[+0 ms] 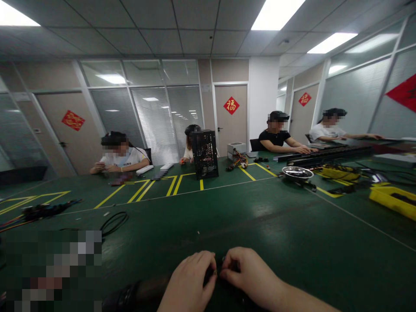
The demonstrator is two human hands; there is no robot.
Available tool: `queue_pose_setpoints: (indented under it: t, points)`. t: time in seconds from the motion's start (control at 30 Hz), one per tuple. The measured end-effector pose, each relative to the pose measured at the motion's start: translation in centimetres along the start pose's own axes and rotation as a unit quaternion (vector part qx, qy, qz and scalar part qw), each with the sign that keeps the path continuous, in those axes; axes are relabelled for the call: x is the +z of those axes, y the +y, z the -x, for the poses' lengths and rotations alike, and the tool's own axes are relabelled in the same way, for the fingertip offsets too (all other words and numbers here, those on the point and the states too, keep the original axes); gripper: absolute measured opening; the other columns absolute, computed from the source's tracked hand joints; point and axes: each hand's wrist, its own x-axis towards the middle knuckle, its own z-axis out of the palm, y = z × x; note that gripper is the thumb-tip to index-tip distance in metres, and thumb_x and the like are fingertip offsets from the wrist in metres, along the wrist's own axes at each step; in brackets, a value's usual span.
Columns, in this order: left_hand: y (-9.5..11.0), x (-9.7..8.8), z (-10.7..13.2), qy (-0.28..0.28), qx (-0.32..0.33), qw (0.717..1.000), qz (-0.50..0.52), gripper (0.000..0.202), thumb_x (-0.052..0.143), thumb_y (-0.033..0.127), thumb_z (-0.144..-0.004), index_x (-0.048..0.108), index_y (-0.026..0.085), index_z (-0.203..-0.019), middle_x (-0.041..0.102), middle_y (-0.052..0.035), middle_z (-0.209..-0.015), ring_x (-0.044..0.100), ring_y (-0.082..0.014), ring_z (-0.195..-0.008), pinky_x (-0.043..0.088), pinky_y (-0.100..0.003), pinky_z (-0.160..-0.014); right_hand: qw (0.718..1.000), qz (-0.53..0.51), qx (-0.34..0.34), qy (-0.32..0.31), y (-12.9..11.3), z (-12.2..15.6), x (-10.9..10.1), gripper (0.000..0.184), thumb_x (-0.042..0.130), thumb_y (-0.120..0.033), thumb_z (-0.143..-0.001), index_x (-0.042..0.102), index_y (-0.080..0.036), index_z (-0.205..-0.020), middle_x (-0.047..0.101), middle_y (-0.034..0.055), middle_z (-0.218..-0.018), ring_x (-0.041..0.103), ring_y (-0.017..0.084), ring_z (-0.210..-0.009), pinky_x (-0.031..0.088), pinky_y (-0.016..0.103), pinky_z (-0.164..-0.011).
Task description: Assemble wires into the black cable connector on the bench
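Observation:
Low in the middle of the head view, my left hand [191, 279] and my right hand [248, 271] are close together just over the green table [182, 229]. The fingers of my left hand are curled, thumb near the forefinger, with a tiny metallic glint at the tips. My right hand pinches thumb against forefinger, and a small dark bit shows there. Both bits are too small to name. Beside my left wrist lies a dark tube-like thing [143, 292], partly hidden by the hand.
A coiled black cable [115, 223] and a wire bundle [45, 211] lie left. Farther back stand a black computer case [205, 154], a power supply [236, 151] and a metal bowl [297, 174]. A yellow tray [393, 201] sits right. Several people work across the table.

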Motion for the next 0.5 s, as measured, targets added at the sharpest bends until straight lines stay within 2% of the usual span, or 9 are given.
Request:
queue_pose_setpoints:
  t: [0.27, 0.37, 0.5]
  points:
    - [-0.35, 0.17, -0.08, -0.008, 0.005, 1.000, 0.005, 0.017, 0.052, 0.013, -0.078, 0.060, 0.023, -0.089, 0.064, -0.0012, -0.104, 0.058, -0.0209, -0.101, 0.040, -0.033, -0.091, 1.000, -0.008, -0.006, 0.000, 0.56, -0.10, 0.33, 0.004, 0.070, -0.018, -0.076, 0.071, -0.020, -0.079, 0.067, -0.0033, -0.073, 0.059, 0.011, -0.066, 0.038, 0.017, -0.058]
    - [-0.38, 0.22, -0.17, -0.010, -0.004, 1.000, 0.005, 0.023, 0.054, 0.012, -0.074, 0.059, 0.024, -0.093, 0.064, -0.0009, -0.100, 0.059, -0.0206, -0.094, 0.042, -0.032, -0.085, 1.000, -0.008, -0.005, 0.004, 0.77, -0.12, 0.46, 0.003, 0.070, -0.019, -0.076, 0.071, -0.020, -0.079, 0.067, -0.0034, -0.072, 0.059, 0.011, -0.066, 0.037, 0.017, -0.057]
    - [-0.31, 0.17, -0.27, -0.011, -0.027, 1.000, -0.004, 0.017, 0.055, 0.011, -0.074, 0.058, 0.022, -0.086, 0.064, -0.0007, -0.095, 0.059, -0.0202, -0.092, 0.042, -0.031, -0.082, 1.000, -0.001, -0.009, 0.010, 0.82, -0.12, 0.44, 0.004, 0.071, -0.019, -0.075, 0.072, -0.020, -0.079, 0.066, -0.0035, -0.073, 0.059, 0.011, -0.067, 0.037, 0.017, -0.058]
